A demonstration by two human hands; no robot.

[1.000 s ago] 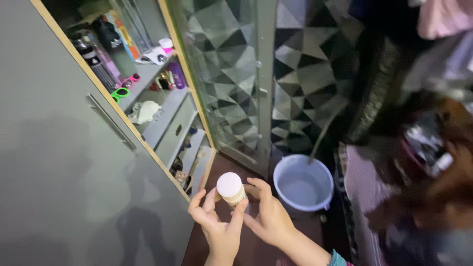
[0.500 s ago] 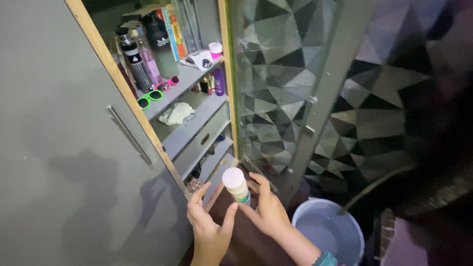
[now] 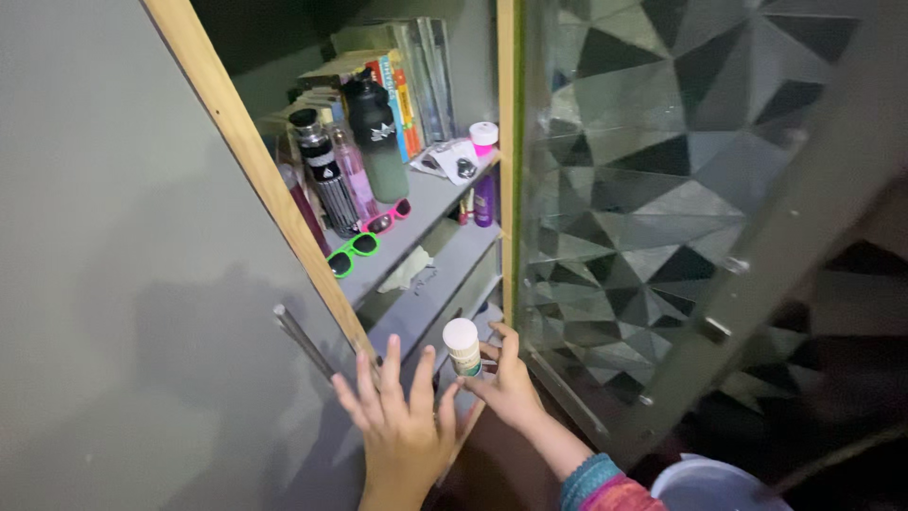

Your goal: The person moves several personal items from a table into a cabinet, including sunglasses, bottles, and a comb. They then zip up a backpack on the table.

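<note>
My right hand point(image 3: 506, 383) grips a small tube-shaped container with a white cap point(image 3: 462, 346), held upright in front of the lower shelves of an open cupboard point(image 3: 430, 203). My left hand point(image 3: 402, 426) is spread with fingers apart, flat against the edge of the grey cupboard door point(image 3: 142, 284), just left of the container. It holds nothing.
Shelf holds bottles point(image 3: 374, 137), books point(image 3: 407, 80), a pink-lidded jar point(image 3: 483, 137), pink sunglasses point(image 3: 388, 220) and green sunglasses point(image 3: 353, 254). A glass door with a triangle pattern point(image 3: 643, 189) stands open on the right. A pale blue bucket point(image 3: 719, 487) sits at the lower right.
The view has risen and closed in on the cupboard. My left hand left the container and spread against the door; my right hand alone holds the container, nearer the shelves.
</note>
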